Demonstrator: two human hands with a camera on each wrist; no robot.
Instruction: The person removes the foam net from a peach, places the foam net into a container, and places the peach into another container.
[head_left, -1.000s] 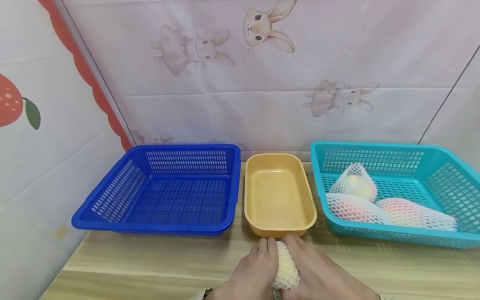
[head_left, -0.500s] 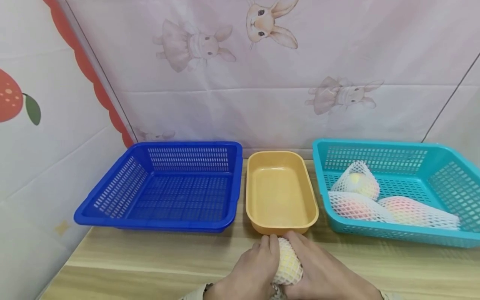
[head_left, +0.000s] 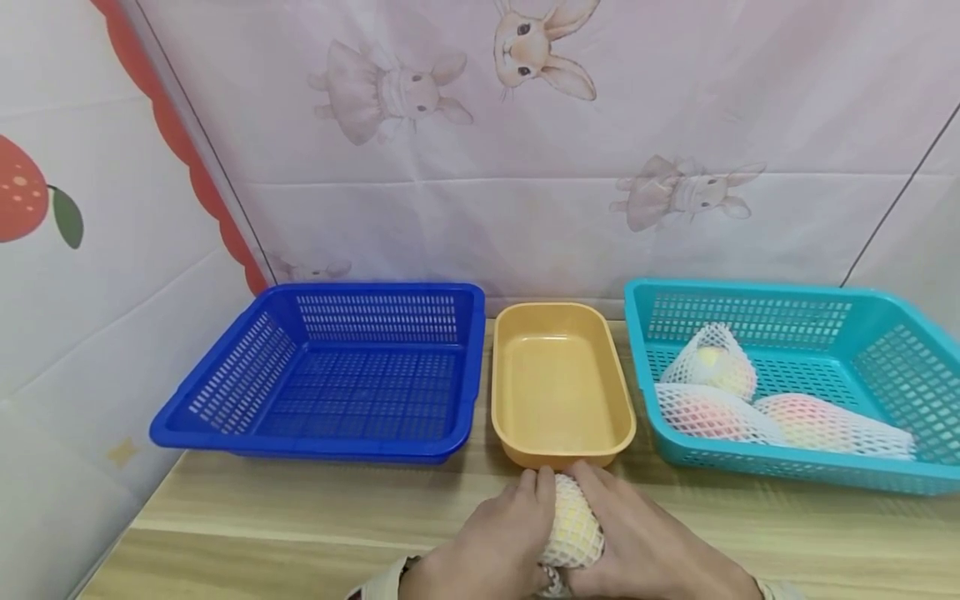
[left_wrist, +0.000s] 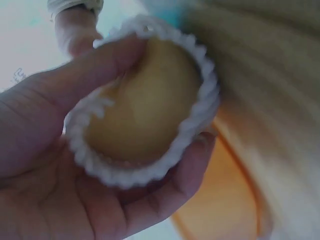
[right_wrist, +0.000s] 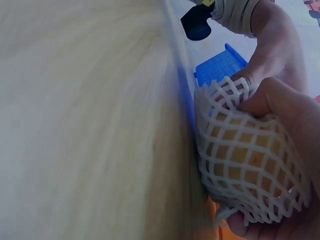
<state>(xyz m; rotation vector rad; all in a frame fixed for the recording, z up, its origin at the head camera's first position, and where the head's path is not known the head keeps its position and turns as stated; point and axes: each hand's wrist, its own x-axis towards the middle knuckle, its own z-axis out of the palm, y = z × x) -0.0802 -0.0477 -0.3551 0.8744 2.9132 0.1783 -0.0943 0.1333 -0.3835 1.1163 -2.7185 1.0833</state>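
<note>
Head view: gripping the left side of the netted yellow fruit (head_left: 576, 525) with the left hand (head_left: 501, 535), curling fingers round it; holding it directly between both grips, equally near each, apparently pointing its long axis forward, toward the yellow tray (head_left: 558, 392) just beyond; clasping the right side with the right hand (head_left: 633, 535), wrapping thumb and fingers about it.

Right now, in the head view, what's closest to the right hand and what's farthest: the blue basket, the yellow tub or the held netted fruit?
1. The netted fruit: touching the right hand, on its left.
2. The yellow tub: just ahead, slightly left.
3. The blue basket: farther left, past the tub.
</note>
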